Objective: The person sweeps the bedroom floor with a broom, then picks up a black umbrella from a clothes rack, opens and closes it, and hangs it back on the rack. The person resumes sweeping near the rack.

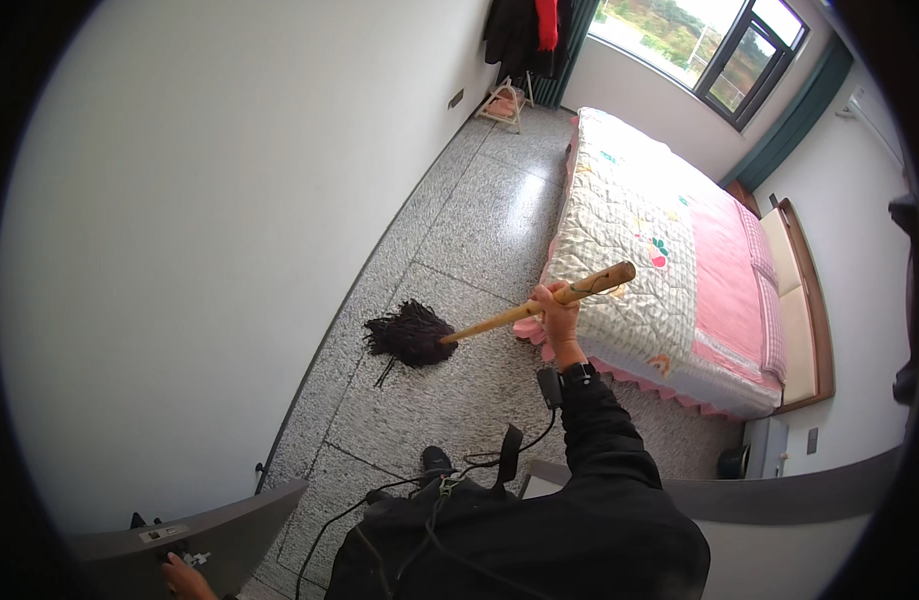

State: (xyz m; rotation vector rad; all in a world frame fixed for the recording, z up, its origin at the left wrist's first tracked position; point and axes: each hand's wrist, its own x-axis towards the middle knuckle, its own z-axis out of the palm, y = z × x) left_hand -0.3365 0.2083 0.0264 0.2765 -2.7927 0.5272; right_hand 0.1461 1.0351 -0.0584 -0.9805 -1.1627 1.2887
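My right hand (559,318) is wrapped around the upper part of a mop's wooden handle (499,320), which slants down to the left. At its lower end the mop head (411,335) of dark strands rests on the speckled floor. At the lower left, my left hand (185,578) is at the handle (182,556) of a grey door (234,520). Its fingers look closed there, partly cut off by the dark rim of the picture. A strap and a dark box sit at my right wrist.
A bed (629,220) with a quilt and pink frill stands to the right of the mop. A white wall (199,250) runs along the left. Dark cables (429,510) hang across my front. At the far end are a small white rack (504,105) and a window (724,50).
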